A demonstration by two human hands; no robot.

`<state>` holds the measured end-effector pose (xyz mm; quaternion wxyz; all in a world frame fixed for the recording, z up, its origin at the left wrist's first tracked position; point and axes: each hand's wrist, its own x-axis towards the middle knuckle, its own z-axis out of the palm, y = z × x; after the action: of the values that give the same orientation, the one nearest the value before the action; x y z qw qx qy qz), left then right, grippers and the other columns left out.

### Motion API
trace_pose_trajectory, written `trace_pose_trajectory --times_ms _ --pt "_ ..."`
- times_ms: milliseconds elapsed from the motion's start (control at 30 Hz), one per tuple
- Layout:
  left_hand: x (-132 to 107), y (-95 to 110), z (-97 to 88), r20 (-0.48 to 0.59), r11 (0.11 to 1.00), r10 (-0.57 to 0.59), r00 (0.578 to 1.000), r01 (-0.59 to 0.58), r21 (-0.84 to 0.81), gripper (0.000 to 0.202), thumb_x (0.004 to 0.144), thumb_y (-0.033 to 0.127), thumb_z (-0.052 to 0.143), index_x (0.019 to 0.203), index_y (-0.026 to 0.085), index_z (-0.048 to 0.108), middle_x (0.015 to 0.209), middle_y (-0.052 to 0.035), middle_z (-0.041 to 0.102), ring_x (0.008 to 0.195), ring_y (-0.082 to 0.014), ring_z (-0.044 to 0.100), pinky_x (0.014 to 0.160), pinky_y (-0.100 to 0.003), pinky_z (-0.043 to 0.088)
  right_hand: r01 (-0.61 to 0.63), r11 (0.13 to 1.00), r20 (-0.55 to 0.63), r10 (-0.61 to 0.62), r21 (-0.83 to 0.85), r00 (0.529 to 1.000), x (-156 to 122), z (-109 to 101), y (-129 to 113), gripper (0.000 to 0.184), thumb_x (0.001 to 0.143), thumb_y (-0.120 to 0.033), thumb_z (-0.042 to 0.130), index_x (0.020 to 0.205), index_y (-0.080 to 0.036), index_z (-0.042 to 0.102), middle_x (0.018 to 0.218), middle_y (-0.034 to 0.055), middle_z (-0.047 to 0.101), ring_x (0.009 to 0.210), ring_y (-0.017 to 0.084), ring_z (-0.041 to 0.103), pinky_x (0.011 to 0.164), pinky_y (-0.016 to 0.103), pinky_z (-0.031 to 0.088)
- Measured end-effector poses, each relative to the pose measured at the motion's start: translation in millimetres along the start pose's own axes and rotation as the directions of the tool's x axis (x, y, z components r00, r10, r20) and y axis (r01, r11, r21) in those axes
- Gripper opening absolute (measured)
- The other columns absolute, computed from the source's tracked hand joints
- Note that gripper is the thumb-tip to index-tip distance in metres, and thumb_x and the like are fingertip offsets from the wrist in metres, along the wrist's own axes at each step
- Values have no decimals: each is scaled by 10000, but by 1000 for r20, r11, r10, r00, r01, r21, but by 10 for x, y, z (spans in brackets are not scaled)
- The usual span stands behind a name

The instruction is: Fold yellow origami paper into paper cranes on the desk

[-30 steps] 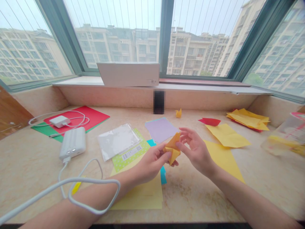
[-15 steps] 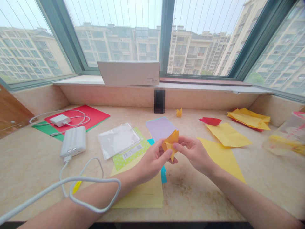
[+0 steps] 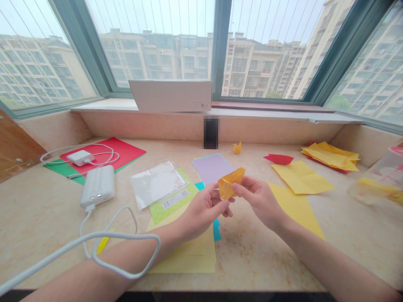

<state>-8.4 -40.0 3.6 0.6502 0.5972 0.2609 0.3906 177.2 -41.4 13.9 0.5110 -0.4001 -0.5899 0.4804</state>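
The paper (image 3: 231,182) is partly hidden by the fingers (image 3: 241,191) gripping it. Beyond the grip, a dark block (image 3: 210,133) is blurred out.

A marble counter (image 3: 261,251) carries yellow paper sheets (image 3: 300,176), a power bank (image 3: 98,191) and a plastic sleeve (image 3: 157,182).

A pale marbled stone counter (image 3: 252,260) fills the near view and runs far to a low wall (image 3: 141,126) under a sill (image 3: 100,107). Above the sill, windows (image 3: 157,42) in green frames (image 3: 218,46), crossed by thin wires, wrap from left to right and show apartment blocks (image 3: 252,67) under a grey-white sky. The daylight is soft and even, and a brown wooden panel (image 3: 15,151) stands at the left.
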Motion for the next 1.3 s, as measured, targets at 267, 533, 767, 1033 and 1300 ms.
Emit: trace_pose_trajectory --times_ms 267,533,767,1033,1300 --pt "-23 18 4 -23 996 26 999 -23 92 326 956 366 583 1200 152 606 982 -88 697 716 -151 687 706 -296 542 16 1000 -29 -17 -6 999 -7 7 50 272 878 -410 679 1055 -208 721 1044 78 768 987 231 712 913 396 568" --pt "-34 33 27 -69 991 -23 997 31 126 322 963 408 561 1092 135 672 977 -112 742 698 -170 715 681 -292 566 20 1000 -30 -21 -15 999 -9 18 36 293 869 -431 687 1057 -208 721 1076 84 771 982 236 723 902 401 574" --pt "-53 47 42 -61 986 -75 995 83 146 387 919 485 603 974 110 683 943 -122 734 682 -187 725 650 -300 577 -36 999 43 35 30 998 -22 1 22 292 861 -433 701 1021 -195 751 1029 75 784 935 238 730 884 402 573" --pt "-56 21 14 -45 990 -79 996 84 111 384 903 503 624 929 124 683 797 -80 727 607 -166 703 587 -271 556 36 996 104 -27 -84 994 -72 24 13 253 887 -422 676 992 -209 764 924 47 773 855 206 705 780 339 559" --pt "-64 -6 -8 31 983 -80 996 73 171 402 918 514 594 863 126 682 748 -66 709 597 -160 701 565 -250 545 37 991 88 -26 -125 996 -125 45 -43 208 913 -367 649 884 -202 772 804 17 754 720 169 675 708 304 544"
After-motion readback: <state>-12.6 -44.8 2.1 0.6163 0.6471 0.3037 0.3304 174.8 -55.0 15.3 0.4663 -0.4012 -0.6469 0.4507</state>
